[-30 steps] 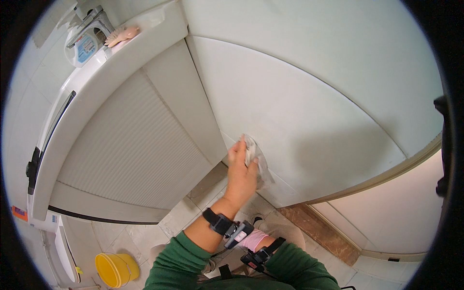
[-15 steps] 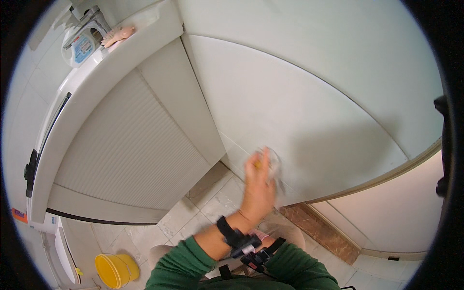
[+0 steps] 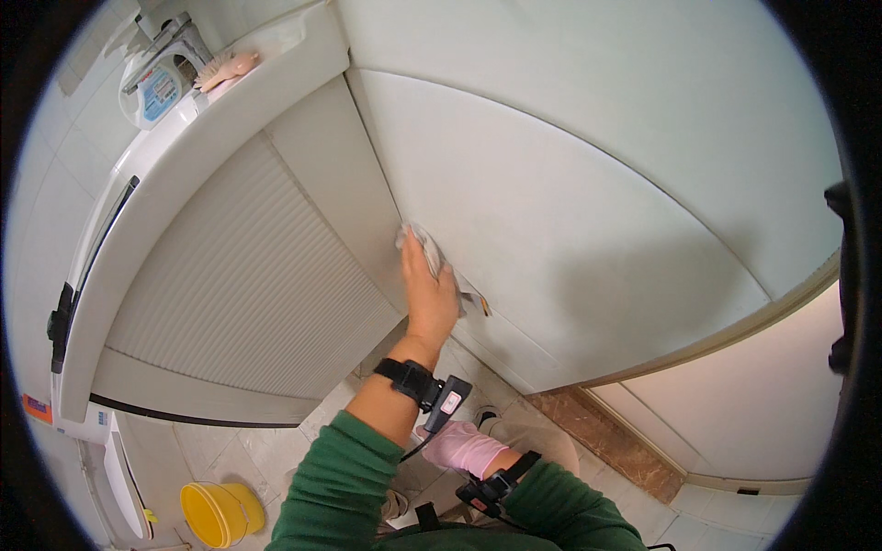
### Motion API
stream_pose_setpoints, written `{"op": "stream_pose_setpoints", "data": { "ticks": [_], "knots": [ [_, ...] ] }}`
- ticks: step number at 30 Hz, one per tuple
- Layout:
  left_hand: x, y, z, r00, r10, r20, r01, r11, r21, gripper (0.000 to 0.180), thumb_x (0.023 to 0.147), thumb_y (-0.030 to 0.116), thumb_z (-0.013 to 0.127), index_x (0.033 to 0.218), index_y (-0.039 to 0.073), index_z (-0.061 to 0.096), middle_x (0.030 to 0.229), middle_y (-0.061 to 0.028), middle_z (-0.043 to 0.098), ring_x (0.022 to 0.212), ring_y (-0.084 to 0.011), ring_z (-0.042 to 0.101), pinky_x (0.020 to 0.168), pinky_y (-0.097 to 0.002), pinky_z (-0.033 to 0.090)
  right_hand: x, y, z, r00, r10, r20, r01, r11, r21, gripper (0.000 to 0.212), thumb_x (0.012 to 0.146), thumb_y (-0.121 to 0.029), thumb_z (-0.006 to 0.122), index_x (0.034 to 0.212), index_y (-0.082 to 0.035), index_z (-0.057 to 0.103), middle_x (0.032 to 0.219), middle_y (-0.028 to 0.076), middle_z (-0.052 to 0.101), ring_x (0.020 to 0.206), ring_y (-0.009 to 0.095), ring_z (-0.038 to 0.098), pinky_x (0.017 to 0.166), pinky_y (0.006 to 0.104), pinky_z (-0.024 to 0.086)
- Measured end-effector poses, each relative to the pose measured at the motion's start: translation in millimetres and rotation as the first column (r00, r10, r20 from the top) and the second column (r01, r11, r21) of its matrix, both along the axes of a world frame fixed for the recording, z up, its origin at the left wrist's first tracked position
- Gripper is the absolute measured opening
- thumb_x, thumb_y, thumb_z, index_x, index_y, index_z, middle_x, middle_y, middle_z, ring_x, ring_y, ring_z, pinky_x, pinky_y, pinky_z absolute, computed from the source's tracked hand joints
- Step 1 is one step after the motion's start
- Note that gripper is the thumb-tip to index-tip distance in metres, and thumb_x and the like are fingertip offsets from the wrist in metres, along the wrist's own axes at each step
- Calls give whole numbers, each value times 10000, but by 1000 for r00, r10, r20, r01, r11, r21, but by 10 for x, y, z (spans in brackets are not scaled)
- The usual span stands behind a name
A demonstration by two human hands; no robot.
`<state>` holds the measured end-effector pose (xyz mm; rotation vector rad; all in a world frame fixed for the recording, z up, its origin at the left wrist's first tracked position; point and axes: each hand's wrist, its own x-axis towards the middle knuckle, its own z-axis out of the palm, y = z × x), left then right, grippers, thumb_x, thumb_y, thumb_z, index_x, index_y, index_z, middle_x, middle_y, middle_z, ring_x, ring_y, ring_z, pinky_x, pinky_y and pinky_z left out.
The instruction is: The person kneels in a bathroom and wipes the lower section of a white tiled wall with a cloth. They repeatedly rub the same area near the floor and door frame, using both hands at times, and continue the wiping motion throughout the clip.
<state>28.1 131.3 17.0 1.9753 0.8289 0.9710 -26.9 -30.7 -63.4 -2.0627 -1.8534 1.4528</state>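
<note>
Whitish cloth (image 3: 424,248) is being grasped in the bare left hand (image 3: 430,298), at the white wall panel (image 3: 570,202) beside the cabinet (image 3: 243,262). Compared with half a second ago, cloth and hand are lying farther left and farther off. Pink-gloved, the right hand (image 3: 462,450) is now showing more fully below the left forearm (image 3: 386,404); whether it is gripping anything, I cannot tell. At near left, a yellow bucket (image 3: 244,512) is standing unmoved on the tiled floor (image 3: 276,452).
</note>
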Motion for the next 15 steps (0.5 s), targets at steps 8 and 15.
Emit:
{"op": "stream_pose_setpoints", "data": {
  "ticks": [8, 15],
  "knots": [
    [39, -124, 738, 983, -82, 166, 31, 958, 285, 754, 820, -85, 441, 1509, -64, 136, 1562, -288, 161, 1464, -434, 136, 1196, -456, 136, 29, 36, 125, 1000, -1, -5, 1, 1000, -27, 382, 894, -243, 468, 1206, -96, 632, 1258, 162, 626, 1195, 315, 580, 978, 415, 460],
    [44, -177, 934, 986, -99, 132, 20, 866, 499, 787, 795, -103, 482, 1509, -63, 153, 1539, -299, 219, 1440, -479, 165, 1189, -489, 134, 30, 29, 68, 999, -35, -6, 34, 998, -62, 398, 904, -253, 459, 1256, -105, 573, 1272, 139, 618, 1205, 312, 570, 1015, 405, 435]
  ]
}}
